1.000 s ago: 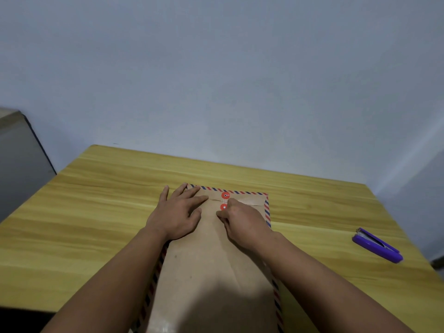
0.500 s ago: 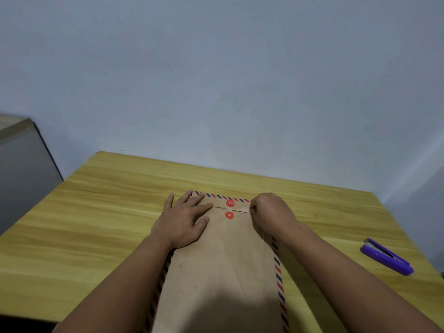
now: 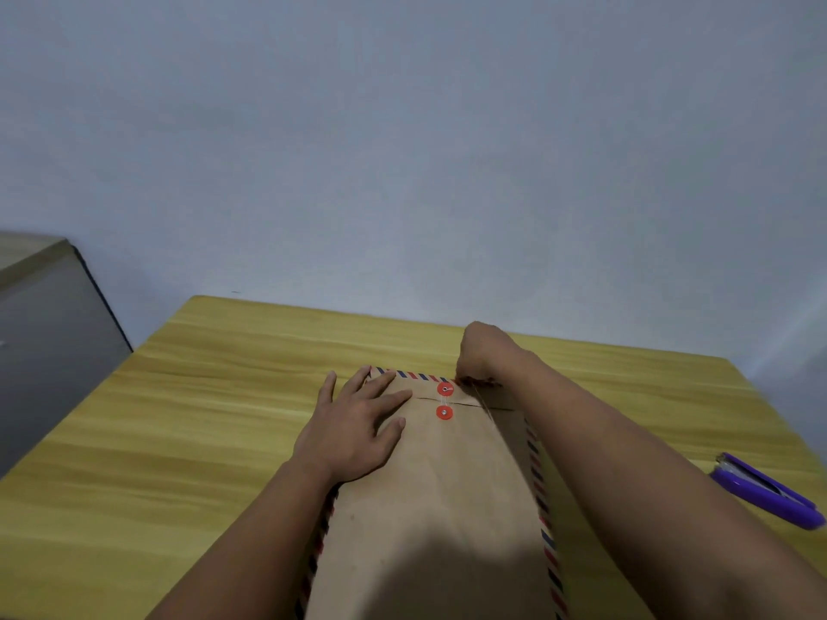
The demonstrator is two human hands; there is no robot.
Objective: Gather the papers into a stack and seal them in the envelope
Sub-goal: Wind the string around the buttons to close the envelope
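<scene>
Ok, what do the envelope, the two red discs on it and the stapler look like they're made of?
The envelope looks like matte brown kraft paper, with soft creases and a printed red-and-blue striped border. The red discs appear to be card or plastic washers, each with a small metal rivet at its centre; the view is too coarse to tell which. The stapler seems glossy purple plastic, with a metal strip showing.

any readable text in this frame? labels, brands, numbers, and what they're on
None readable.
Envelope: plain brown paper with a red and blue striped border, no print or writing visible.
Two red closure discs: no markings.
Purple stapler: any brand mark is too small and blurred to tell.
Table and wall: no labels or signs.
</scene>
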